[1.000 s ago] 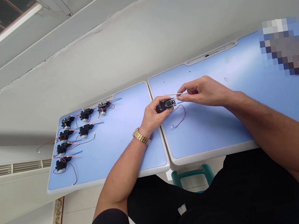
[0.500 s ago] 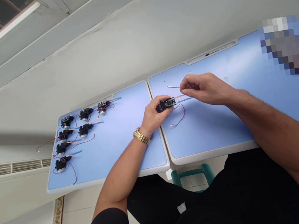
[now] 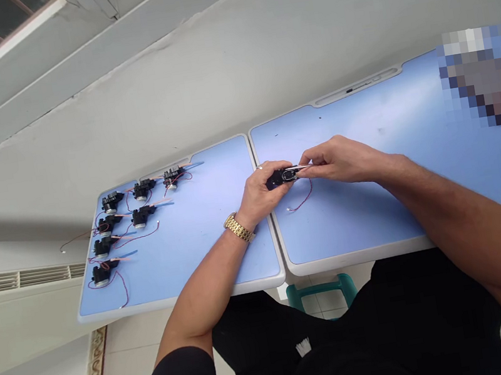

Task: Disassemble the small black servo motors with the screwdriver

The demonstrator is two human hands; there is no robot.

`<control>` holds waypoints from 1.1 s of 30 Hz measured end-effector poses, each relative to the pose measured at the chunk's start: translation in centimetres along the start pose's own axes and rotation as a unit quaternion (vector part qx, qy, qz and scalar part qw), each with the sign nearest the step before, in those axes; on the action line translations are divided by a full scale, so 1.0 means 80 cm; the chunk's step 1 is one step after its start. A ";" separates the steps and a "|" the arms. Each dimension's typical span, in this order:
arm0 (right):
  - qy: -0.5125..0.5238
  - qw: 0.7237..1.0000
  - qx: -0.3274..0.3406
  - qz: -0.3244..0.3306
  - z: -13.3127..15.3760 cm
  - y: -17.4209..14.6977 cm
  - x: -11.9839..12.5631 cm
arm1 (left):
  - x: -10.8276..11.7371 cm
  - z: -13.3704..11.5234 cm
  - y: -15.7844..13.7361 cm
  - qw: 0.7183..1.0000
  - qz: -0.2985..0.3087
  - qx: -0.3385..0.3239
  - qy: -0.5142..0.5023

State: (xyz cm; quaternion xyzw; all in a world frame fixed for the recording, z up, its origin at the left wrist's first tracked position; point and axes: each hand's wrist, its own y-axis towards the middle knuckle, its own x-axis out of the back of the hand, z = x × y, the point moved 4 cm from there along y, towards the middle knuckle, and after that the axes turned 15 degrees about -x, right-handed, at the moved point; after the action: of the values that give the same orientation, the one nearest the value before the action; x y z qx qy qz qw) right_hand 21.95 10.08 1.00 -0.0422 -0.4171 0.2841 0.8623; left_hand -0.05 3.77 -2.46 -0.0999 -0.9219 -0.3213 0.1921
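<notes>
My left hand is closed around a small black plastic part with an oval ring on top. It is held low over the right-hand table, near the seam. A thin dark red wire with a white plug trails from it onto the table. My right hand is pinched at the part's right end, its fingertips touching or almost touching it. A thin metal rod-like tool shows between those fingers, lying along the part; its tip is hard to make out. The part's pink and blue strips are hidden by my right hand.
Several similar black parts with wires and strips lie on the left table. A pen sits in a groove along the right table's back edge. A pixelated patch covers the far right. A green stool stands underneath.
My right hand has moved left and slightly down, bringing the metal tool from above the strips to the black part. My left hand keeps its hold, nearly in place.
</notes>
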 end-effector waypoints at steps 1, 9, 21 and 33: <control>0.003 1.000 -0.003 0.004 0.001 0.000 -0.001 | 0.000 0.000 0.000 1.000 0.001 -0.003 0.003; 0.040 0.997 -0.018 0.065 -0.002 0.003 -0.009 | -0.001 0.001 -0.001 0.999 0.009 -0.027 0.021; 0.073 0.991 -0.009 0.115 0.002 0.001 -0.010 | -0.003 0.005 -0.004 0.998 0.012 -0.065 0.008; 0.062 0.992 0.016 0.108 0.003 0.001 -0.012 | -0.004 0.005 -0.005 0.995 0.026 -0.065 0.071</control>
State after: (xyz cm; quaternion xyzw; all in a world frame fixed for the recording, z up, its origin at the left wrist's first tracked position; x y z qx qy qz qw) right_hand 21.26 9.60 0.45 -0.0910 -0.3511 0.3788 0.8515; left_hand 0.02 3.67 -3.09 -0.1131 -0.8802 -0.3815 0.2587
